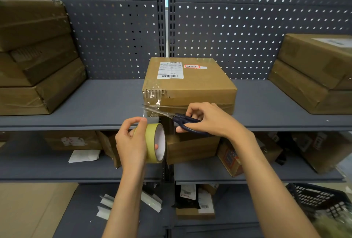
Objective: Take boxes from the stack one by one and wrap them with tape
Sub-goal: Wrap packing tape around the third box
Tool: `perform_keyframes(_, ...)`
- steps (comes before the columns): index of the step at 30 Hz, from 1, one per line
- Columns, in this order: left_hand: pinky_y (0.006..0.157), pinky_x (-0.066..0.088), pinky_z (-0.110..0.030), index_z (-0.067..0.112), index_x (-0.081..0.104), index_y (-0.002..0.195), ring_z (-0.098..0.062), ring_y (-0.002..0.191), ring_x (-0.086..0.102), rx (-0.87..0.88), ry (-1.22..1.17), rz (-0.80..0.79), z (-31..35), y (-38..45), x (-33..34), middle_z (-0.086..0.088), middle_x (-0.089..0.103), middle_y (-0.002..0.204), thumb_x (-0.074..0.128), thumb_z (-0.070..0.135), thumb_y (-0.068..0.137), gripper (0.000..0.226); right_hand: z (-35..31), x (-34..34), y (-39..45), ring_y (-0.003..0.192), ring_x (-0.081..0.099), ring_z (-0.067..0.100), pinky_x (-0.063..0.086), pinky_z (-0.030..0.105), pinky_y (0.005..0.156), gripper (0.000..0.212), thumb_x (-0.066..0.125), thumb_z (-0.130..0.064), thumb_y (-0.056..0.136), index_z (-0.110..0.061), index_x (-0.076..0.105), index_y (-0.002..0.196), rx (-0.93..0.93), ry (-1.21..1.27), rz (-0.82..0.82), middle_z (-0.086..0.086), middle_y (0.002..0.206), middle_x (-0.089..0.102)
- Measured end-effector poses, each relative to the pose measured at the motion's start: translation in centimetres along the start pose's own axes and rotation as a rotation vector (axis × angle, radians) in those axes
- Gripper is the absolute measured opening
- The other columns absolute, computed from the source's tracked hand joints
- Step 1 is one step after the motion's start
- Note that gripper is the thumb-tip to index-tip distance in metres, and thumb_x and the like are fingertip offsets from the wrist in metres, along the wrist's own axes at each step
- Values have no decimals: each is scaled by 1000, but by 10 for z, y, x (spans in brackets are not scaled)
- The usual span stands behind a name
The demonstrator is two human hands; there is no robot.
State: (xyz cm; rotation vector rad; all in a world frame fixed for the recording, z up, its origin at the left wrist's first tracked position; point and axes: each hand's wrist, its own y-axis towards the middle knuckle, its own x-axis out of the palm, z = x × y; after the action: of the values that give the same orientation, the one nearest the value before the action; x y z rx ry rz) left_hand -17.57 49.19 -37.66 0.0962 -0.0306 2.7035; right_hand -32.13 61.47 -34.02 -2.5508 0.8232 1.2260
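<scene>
Two bare hands work at the front edge of a flat grey metal shelf (95, 100). The left hand (131, 142) grips a roll of tape (155, 142), fingers curled round its yellowish outer band and a fingertip showing inside the smooth white core. A clear, glossy strip of tape (150, 109) runs up from the roll to the lower front of a squarish brown cardboard box (190, 85), which sits in the middle of the shelf against the perforated grey back panel (228, 28).

The right hand (207, 119) holds a pair of scissors (182, 120) by their dark blue loop handles, fingers closed through and around them. The thin silvery blades are parted and point left, reaching the stretched strip just beside the box's front left corner.

The box has a white printed label with barcodes on top and a small red-edged sticker beside it. Its front left corner is torn, showing ribbed corrugation under crinkled clear tape.

A stack of boxes (36, 57), shiny with wrapping, stands at the left of the shelf, and another stack (314, 74) at the right, both well apart from the middle box.
</scene>
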Motion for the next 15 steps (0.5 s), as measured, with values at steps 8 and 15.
perform_keyframes(8, 66, 56, -53, 12, 66, 100, -2, 39, 55, 11, 11, -1, -2, 3, 1, -2, 54, 65, 61, 19, 93, 10, 2, 0, 2, 60, 52, 7, 40, 22, 56, 40, 80, -49, 67, -15, 66, 83, -23, 17, 22, 0, 71, 66)
perform_keyframes(15, 49, 54, -34, 15, 64, 93, -4, 39, 54, -10, -20, 17, -7, 6, 0, -7, 56, 69, 60, 17, 93, 4, 0, 4, 3, 57, 48, 6, 37, 26, 55, 41, 81, -47, 67, -12, 66, 82, -34, 25, 29, 1, 65, 62)
